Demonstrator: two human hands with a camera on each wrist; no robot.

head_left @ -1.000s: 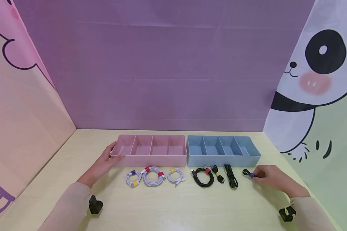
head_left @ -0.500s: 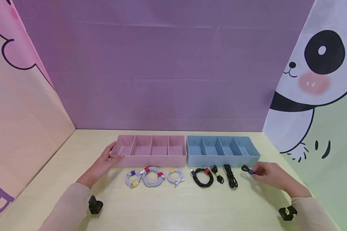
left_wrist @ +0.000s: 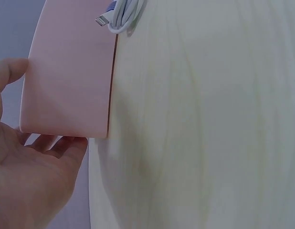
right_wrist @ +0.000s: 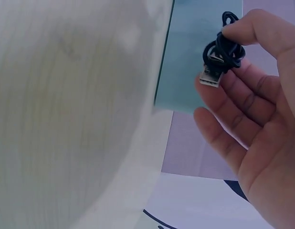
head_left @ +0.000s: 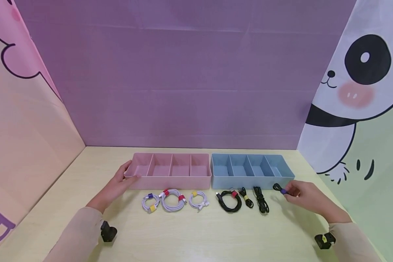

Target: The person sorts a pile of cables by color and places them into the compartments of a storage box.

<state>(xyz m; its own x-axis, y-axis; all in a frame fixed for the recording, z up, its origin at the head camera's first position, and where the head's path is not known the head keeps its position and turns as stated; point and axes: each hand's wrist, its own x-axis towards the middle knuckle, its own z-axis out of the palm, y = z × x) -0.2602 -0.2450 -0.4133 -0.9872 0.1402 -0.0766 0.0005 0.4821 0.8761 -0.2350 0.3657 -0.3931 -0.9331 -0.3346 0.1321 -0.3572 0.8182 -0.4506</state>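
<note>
My right hand [head_left: 308,198] pinches a small coiled black USB cable [head_left: 277,187] with a blue tie, held above the table by the blue box's right front corner. In the right wrist view, the thumb presses the coil against the fingers, and its metal USB plug [right_wrist: 210,78] shows. My left hand [head_left: 114,187] grips the left end of the pink divided box [head_left: 177,182], thumb at the front rim and fingers at the end wall. Beside the pink box stands the blue divided box [head_left: 249,182]; each box has a row of compartments.
In front of the pink box lie white coiled cables, one with blue and yellow ties [head_left: 151,203], one with red ties [head_left: 173,201], one with a yellow tie [head_left: 198,200]. Before the blue box lie black cables [head_left: 229,202], [head_left: 246,198], [head_left: 261,200]. A purple backdrop [head_left: 190,72] rises behind.
My right hand has lifted the black USB cable slightly off the table, up and a little left towards the blue box. The left hand stays on the pink box.
</note>
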